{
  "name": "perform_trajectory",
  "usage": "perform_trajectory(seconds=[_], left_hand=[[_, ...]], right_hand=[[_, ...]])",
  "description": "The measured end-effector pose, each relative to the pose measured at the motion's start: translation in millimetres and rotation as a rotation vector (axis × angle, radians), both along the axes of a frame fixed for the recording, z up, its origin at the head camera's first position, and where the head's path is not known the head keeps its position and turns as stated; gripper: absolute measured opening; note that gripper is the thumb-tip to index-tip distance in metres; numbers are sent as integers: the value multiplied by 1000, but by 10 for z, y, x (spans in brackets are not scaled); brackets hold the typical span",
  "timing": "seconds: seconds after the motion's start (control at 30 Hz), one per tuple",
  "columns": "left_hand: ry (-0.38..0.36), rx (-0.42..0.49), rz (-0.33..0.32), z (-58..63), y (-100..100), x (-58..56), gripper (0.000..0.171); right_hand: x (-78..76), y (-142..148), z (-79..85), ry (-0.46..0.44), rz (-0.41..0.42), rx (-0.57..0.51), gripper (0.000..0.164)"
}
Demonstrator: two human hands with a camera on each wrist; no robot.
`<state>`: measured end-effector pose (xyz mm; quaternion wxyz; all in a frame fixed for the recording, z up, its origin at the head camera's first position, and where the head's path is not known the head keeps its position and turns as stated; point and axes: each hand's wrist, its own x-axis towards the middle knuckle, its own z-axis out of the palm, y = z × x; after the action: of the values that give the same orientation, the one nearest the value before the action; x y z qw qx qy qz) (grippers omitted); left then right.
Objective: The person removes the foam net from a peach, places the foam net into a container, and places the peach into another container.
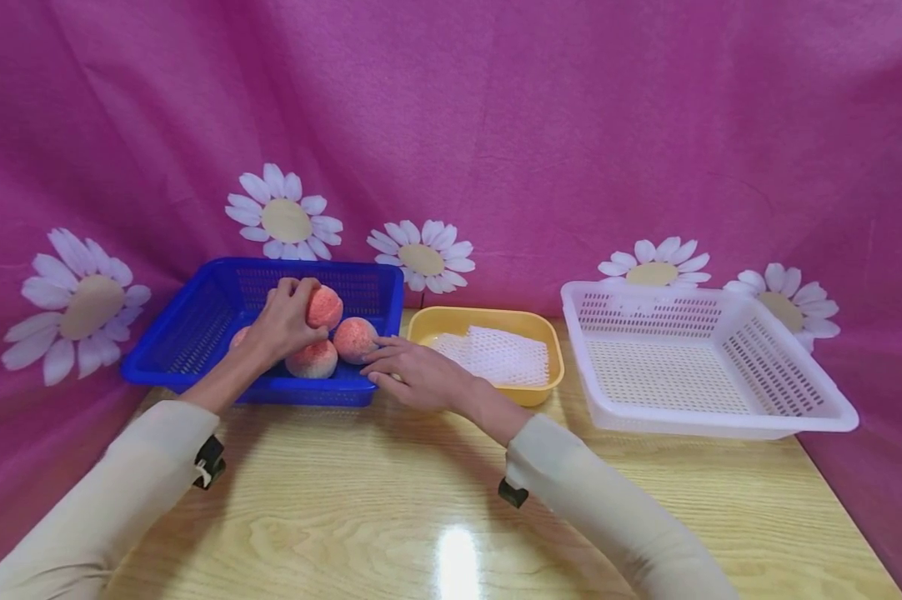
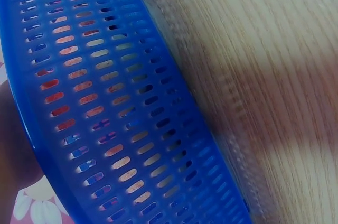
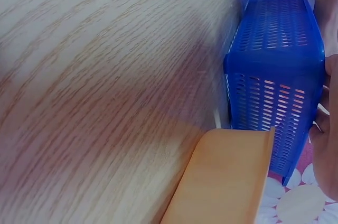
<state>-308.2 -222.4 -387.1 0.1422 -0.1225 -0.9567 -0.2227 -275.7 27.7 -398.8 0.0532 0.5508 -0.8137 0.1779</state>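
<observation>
My left hand (image 1: pixel 284 321) reaches into the blue basket (image 1: pixel 218 379) and holds a pink peach (image 1: pixel 325 307) between thumb and fingers. Below that one sits a pink-and-white peach (image 1: pixel 312 360), with another peach (image 1: pixel 356 340) to its right. A further peach (image 1: pixel 239 337) shows partly behind my left wrist. My right hand (image 1: pixel 421 375) is at the basket's right rim, its fingers stretched out close to the right-hand peach. In the left wrist view, peach colour shows through the slots of the basket wall (image 2: pixel 121 108).
A yellow tray (image 1: pixel 488 312) with white foam netting (image 1: pixel 507 357) stands right of the blue basket, partly behind my right hand. Farther right is a white slotted basket (image 1: pixel 709 423). All stand on a wooden table (image 1: pixel 361 500) before a pink flowered cloth (image 1: pixel 526 150).
</observation>
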Motion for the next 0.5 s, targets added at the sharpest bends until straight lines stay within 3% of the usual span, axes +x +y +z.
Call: perform_trajectory(seconds=[0.5], left_hand=[[-148,-35,45,8,-30,-48,68]], right_hand=[[-10,0,-39,-21,-26,-11,34]])
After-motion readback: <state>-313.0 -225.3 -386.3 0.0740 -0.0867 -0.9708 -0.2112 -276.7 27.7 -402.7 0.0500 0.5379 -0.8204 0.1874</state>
